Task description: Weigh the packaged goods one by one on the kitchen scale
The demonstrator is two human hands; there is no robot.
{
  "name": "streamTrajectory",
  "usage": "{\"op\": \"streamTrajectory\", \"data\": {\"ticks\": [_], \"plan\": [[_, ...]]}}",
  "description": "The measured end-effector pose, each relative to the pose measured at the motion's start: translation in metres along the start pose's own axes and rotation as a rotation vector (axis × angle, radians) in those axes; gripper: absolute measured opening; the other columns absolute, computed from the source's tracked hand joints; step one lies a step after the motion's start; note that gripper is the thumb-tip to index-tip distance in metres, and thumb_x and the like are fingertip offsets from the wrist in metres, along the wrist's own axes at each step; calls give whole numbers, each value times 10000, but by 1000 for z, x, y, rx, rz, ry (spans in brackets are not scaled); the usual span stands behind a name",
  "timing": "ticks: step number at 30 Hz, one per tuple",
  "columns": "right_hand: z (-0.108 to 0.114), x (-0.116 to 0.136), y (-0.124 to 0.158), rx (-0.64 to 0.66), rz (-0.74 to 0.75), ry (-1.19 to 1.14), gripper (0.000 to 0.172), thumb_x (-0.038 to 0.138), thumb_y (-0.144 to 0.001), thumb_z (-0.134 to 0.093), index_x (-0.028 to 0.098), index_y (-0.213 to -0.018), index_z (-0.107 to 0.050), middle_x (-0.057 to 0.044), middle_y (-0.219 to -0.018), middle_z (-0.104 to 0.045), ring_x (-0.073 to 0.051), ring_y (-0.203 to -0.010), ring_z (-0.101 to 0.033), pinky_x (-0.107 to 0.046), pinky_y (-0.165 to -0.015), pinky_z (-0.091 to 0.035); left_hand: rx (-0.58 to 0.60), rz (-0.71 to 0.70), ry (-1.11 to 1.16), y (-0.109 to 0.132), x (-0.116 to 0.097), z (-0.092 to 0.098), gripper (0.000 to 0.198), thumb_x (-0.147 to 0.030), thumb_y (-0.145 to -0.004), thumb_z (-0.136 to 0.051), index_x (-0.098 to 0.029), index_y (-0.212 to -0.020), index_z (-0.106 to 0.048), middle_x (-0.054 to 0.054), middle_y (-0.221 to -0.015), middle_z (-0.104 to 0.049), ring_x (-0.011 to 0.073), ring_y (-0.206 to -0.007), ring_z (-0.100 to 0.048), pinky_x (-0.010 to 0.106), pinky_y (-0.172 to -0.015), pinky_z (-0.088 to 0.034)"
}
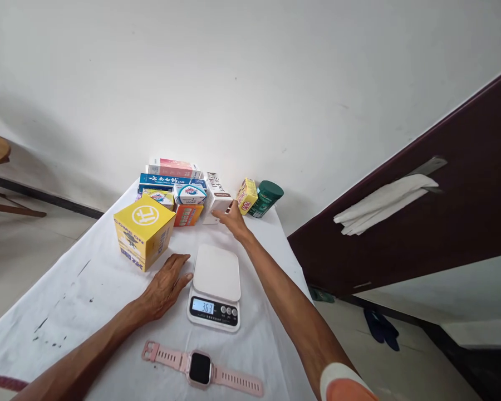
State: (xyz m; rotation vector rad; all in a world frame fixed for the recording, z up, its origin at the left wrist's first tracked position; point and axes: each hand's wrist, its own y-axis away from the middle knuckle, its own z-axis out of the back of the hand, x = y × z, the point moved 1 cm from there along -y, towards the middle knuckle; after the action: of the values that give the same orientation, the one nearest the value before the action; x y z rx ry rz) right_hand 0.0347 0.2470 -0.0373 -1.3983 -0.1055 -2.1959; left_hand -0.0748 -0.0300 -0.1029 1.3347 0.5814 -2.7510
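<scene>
My right hand (232, 220) reaches to the back of the table, its thumb and fingers gripping the lower part of a tall white box (217, 195) with dark lettering. My left hand (167, 287) lies on the cloth with its fingers stretched out, holding nothing. Just right of its fingertips is a white kitchen scale (217, 273), its plate bare and its lit display reading 363. A large yellow box (145, 228) stands beyond my left hand.
Left of the white box are stacked small cartons, including an orange box (187, 215) and a long blue box (162, 181). To its right stand a yellow box (247, 196) and a green container (266, 199). A pink smartwatch (200, 368) lies in front.
</scene>
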Motion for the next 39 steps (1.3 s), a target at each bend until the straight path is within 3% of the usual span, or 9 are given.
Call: {"op": "streamTrajectory", "data": {"ticks": [2, 5, 8, 12, 19, 28, 33, 36, 39], "plan": [[27, -1, -7, -78, -25, 44, 643, 469, -693, -759, 233, -1223, -483, -122, -1315, -625, -283, -1175, -620, -486, -995, -536, -1, 4, 0, 0, 0, -1, 411, -391, -1072, -441, -218, -1438, -509, 135, -1349, -636, 269, -1278, -627, 502, -1118, -532], [76, 1, -27, -461, 11, 249, 598, 414, -743, -694, 223, -1267, -478, -156, -1392, -537, -316, -1307, -512, -523, -1145, -411, 1, 6, -5, 0, -1, -1, 418, -386, -1065, -453, -237, -1452, -506, 134, -1358, -638, 274, -1279, -632, 503, -1108, -546], [112, -3, -58, -719, -135, 361, 900, 460, -660, -807, 191, -1407, -382, -231, -1555, -356, -396, -1454, -333, -569, -1186, -340, 4, 8, -20, 0, -2, -2, 428, -385, -1052, -476, -247, -1455, -518, 134, -1360, -646, 287, -1276, -638, 509, -1095, -560], [127, -19, -98, -650, -364, 346, 1076, 493, -577, -886, 151, -1449, -356, -281, -1562, -342, -421, -1474, -327, -538, -1190, -343, -2, 2, -22, 1, 1, -6, 441, -374, -1047, -488, -272, -1476, -514, 136, -1358, -648, 294, -1259, -643, 515, -1085, -566], [132, -38, -110, -597, -432, 394, 955, 413, -595, -867, 124, -1402, -447, -275, -1529, -380, -423, -1438, -378, -525, -1182, -365, 18, 16, -17, 2, 2, -7, 460, -382, -1057, -480, -269, -1504, -482, 128, -1386, -628, 284, -1297, -610, 502, -1119, -538], [165, -20, -33, -587, -337, 482, 923, 477, -619, -856, 84, -1386, -526, -254, -1455, -436, -414, -1372, -478, -508, -1177, -396, 43, -19, -48, -3, -4, -1, 428, -335, -1070, -423, -226, -1475, -509, 141, -1372, -625, 287, -1296, -602, 528, -1131, -515], [183, 19, 42, -516, -9, 509, 875, 546, -602, -902, 148, -1331, -626, -210, -1381, -526, -404, -1322, -525, -547, -1190, -376, 73, -45, -67, -4, -4, 1, 408, -347, -1072, -398, -190, -1428, -522, 149, -1356, -617, 290, -1292, -582, 529, -1133, -498], [178, 43, 83, -393, 129, 406, 816, 646, -653, -863, 218, -1316, -653, -181, -1395, -561, -400, -1293, -561, -588, -1129, -438, 98, -34, -80, -5, -4, 3, 418, -360, -1077, -378, -164, -1422, -512, 160, -1357, -607, 291, -1300, -567, 526, -1142, -481], [157, 64, 116, -211, 197, 313, 905, 694, -633, -856, 253, -1386, -616, -141, -1419, -582, -379, -1259, -603, -591, -1075, -495, 102, -25, -79, -5, -3, 4, 433, -372, -1079, -361, -142, -1415, -508, 177, -1361, -597, 297, -1300, -561, 526, -1131, -482]]}}
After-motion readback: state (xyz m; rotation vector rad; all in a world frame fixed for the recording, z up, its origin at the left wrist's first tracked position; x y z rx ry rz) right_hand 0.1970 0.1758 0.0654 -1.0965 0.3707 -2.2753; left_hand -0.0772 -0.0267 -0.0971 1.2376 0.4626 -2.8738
